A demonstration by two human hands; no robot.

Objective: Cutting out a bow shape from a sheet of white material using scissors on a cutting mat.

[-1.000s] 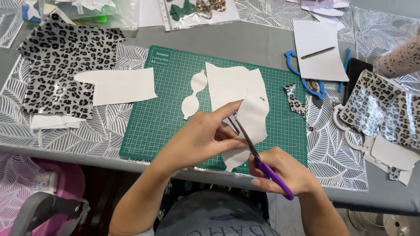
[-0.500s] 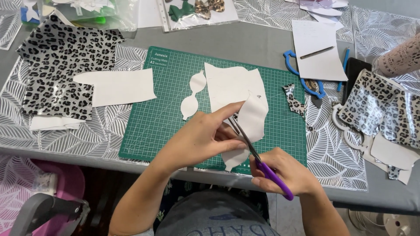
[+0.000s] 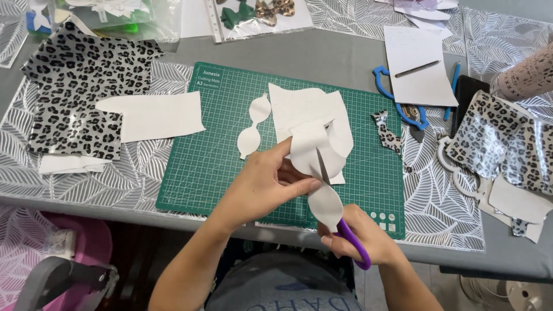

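Over the green cutting mat (image 3: 219, 173), the left hand (image 3: 262, 184) pinches the white sheet (image 3: 314, 147) while the right hand (image 3: 360, 233) grips the purple scissors (image 3: 340, 213), whose blades, so near the left fingertips, could nick them or wander off the curve

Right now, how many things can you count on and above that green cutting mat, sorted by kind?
White sheets being cut, held in the left hand: 1
Purple-handled scissors, in the right hand: 1
Loose white bow-shaped cutouts: 1
Large white sheets lying flat: 1
Leopard-print scraps at the mat's right edge: 1
Total: 5
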